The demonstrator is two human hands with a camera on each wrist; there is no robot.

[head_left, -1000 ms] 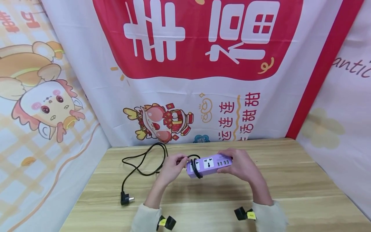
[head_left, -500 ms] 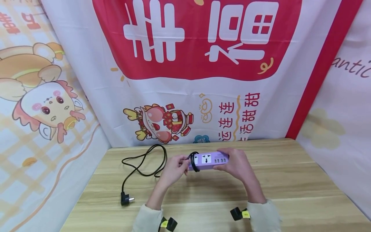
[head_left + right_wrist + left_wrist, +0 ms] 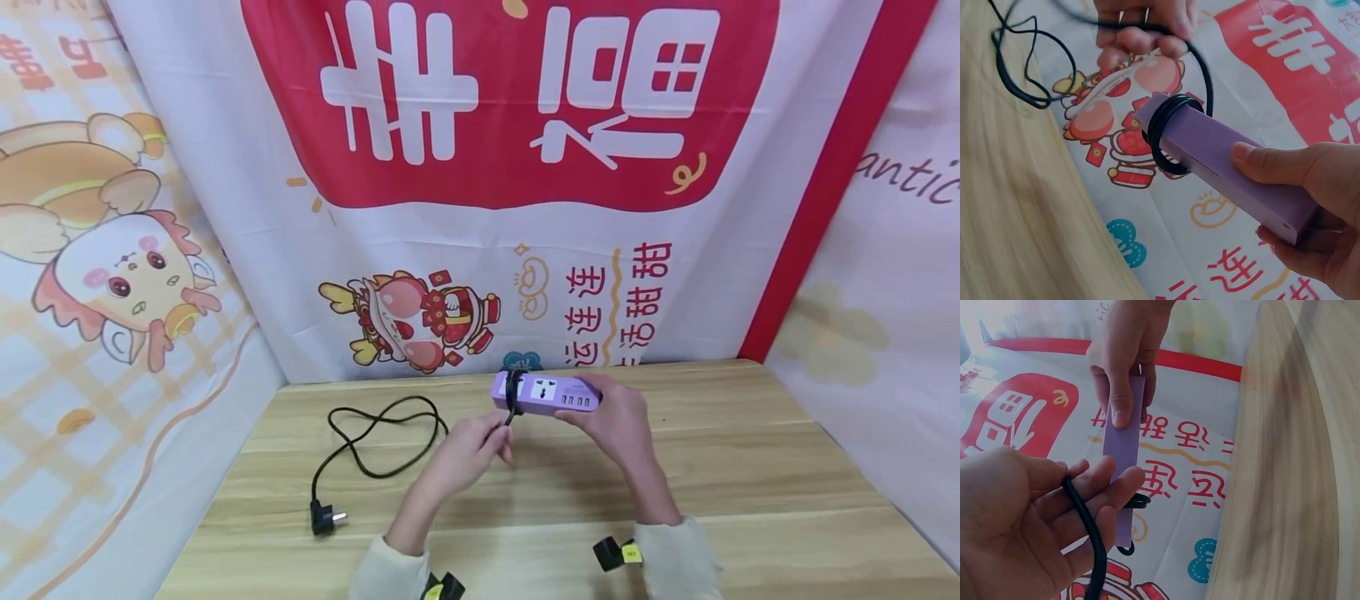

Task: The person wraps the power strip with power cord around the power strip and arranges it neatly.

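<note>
Plug (image 3: 322, 518), black moulded, metal-pronged, lies on the pale wood-grain tabletop (image 3: 570, 500), left of your purple box-shaped power strip (image 3: 543, 392) and nearer you. Your left hand (image 3: 468, 450), just nearer than the strip, pinches the black round cord (image 3: 1098, 550) between thumb and fingers. Cord coils round the strip's left end; your right hand (image 3: 617, 412) grasps its right end, raised. Beyond the strip: white cloth backdrop (image 3: 480, 183), red print.

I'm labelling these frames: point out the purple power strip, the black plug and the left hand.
Purple power strip (image 3: 543, 390): head view, on a white socket panel.
Black plug (image 3: 322, 519): head view, on its body.
Left hand (image 3: 467, 452): head view, on its back.
</note>
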